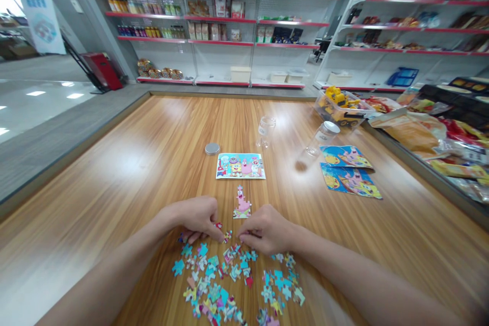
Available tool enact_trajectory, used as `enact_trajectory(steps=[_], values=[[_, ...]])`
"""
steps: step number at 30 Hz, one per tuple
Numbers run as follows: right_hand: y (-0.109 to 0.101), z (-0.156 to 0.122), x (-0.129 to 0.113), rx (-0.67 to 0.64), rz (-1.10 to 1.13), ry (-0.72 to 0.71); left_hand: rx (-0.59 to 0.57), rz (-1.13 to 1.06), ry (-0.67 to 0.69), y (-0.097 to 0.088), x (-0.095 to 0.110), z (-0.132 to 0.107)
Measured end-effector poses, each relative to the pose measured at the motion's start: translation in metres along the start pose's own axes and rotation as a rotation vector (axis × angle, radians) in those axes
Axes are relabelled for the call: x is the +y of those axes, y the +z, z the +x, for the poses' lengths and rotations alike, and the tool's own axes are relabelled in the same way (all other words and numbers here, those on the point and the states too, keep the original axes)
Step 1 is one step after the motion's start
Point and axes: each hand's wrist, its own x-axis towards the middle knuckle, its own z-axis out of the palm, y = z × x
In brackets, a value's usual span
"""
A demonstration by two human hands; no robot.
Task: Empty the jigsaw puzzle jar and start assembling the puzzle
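My left hand (198, 219) is curled, pinching a small red and white puzzle piece (218, 225) at its fingertips. My right hand (267, 229) is curled too, fingertips pressed on a small piece I cannot make out. Between them lies a little loose piece (227, 237). Several loose jigsaw pieces (229, 285) are spread on the wooden table (114, 188) just below both hands. A small joined pink section (242, 202) lies just beyond my hands. Farther off rests the cartoon reference picture (240, 165).
A round metal lid (212, 148) and an open clear jar (265, 131) stand past the picture. A second clear jar (319, 142) lies tilted at right beside two more cartoon pictures (349, 170). A toy bin (340, 107), snack packets (420, 127) and store shelves (221, 25) lie beyond.
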Motion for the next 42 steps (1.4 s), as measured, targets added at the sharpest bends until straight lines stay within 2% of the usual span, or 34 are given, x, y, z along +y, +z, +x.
enact_trajectory(steps=[2,7,13,17,21,25,32,42], values=[[0.000,0.000,0.001,-0.022,0.007,-0.002,-0.015,0.026,-0.007,-0.001,0.003,-0.002],[-0.002,0.000,0.002,-0.022,0.026,0.011,-0.175,0.089,-0.089,-0.002,0.007,-0.006],[-0.004,0.000,0.002,-0.039,0.011,-0.009,-0.132,0.126,-0.104,0.002,0.010,-0.006],[0.006,-0.003,-0.015,-0.082,-0.001,-0.013,-0.125,0.133,-0.094,0.001,0.012,-0.006],[0.020,-0.006,-0.033,-0.204,-0.151,-0.097,-0.147,0.125,-0.121,0.000,0.012,-0.006],[0.018,-0.005,-0.037,-0.323,-0.220,-0.098,-0.133,0.127,-0.135,0.000,0.012,-0.006],[0.012,-0.003,-0.031,-0.316,-0.200,-0.066,-0.064,0.242,-0.089,0.004,0.016,-0.008],[0.012,-0.003,-0.029,-0.335,-0.164,-0.068,-0.099,0.210,-0.076,0.003,0.012,-0.005]])
